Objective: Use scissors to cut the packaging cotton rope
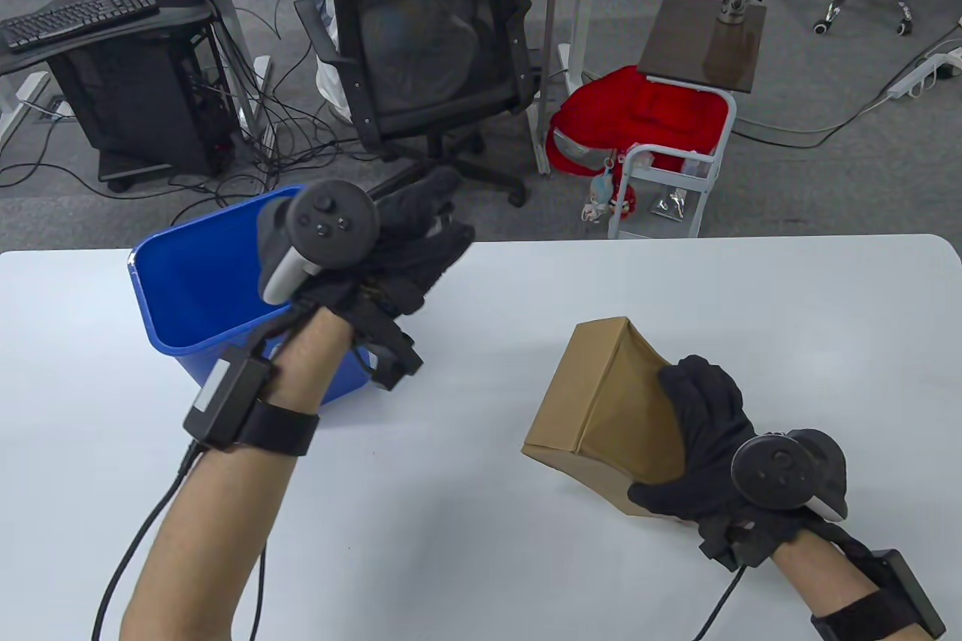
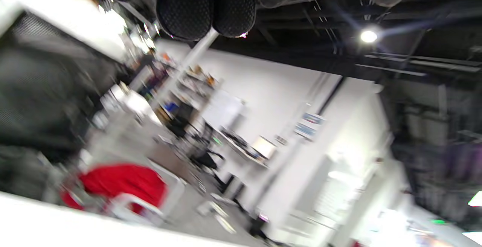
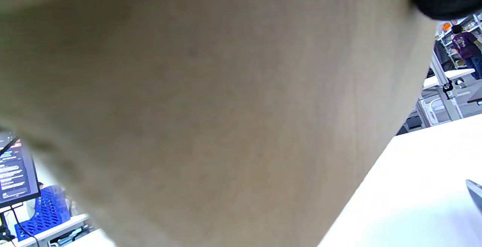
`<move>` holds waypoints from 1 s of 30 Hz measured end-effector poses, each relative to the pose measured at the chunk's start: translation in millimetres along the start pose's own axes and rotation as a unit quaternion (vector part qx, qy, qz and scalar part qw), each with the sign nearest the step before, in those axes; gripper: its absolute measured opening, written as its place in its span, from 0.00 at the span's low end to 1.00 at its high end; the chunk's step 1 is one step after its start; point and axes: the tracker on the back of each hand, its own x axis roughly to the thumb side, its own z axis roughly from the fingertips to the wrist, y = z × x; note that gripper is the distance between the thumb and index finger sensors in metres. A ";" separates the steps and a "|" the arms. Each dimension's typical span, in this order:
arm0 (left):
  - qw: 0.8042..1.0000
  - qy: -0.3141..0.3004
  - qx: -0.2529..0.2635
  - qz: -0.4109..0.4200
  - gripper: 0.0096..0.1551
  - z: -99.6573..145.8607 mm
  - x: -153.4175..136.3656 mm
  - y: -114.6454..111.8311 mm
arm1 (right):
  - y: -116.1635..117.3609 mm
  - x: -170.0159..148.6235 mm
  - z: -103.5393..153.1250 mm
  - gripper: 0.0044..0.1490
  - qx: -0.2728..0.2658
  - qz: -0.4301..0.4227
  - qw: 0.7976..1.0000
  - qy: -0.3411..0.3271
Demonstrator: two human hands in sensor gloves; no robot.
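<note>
The right hand grips a brown paper-wrapped parcel by its near end, its fingers spread over the folded face and the parcel tipped up on one edge on the white desk. In the right wrist view the brown paper fills nearly the whole picture. The left hand hangs above the rim of a blue bin at the desk's far left; its fingers are loosely curled and I cannot tell whether they hold anything. The left wrist view is blurred and shows only fingertips against the room.

No cotton rope and no scissors show in any view. The parcel looks bare of binding, so the cutting seems done and the step in hand is likely dropping the cut rope into the bin. To do that well, the left hand should sit squarely over the bin's mouth before the fingers let go, since a light strand can snag on glove fabric or drape over the rim. The right hand should set the parcel flat, not leave it balanced on an edge
</note>
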 end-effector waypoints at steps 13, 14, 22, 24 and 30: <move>0.915 0.116 -0.059 0.383 0.44 71.4 -97.1 -188.5 | -3.6 -3.0 -9.0 0.84 0.005 -0.017 1.000 0.015; 0.901 0.122 -0.062 0.413 0.45 77.0 -103.9 -199.6 | -2.0 -1.2 -10.5 0.84 0.008 -0.016 1.000 0.014; 0.723 0.070 -0.104 0.679 0.48 101.3 -123.0 -261.3 | 21.1 21.4 -40.5 0.83 0.061 -0.008 0.998 -0.004; 0.747 0.068 -0.095 0.654 0.48 104.3 -130.1 -259.9 | 22.8 25.4 -53.2 0.83 0.089 -0.015 0.996 -0.003; 0.696 0.053 -0.076 0.712 0.49 105.9 -134.5 -259.2 | 24.4 38.6 -79.6 0.75 0.124 0.018 0.992 0.002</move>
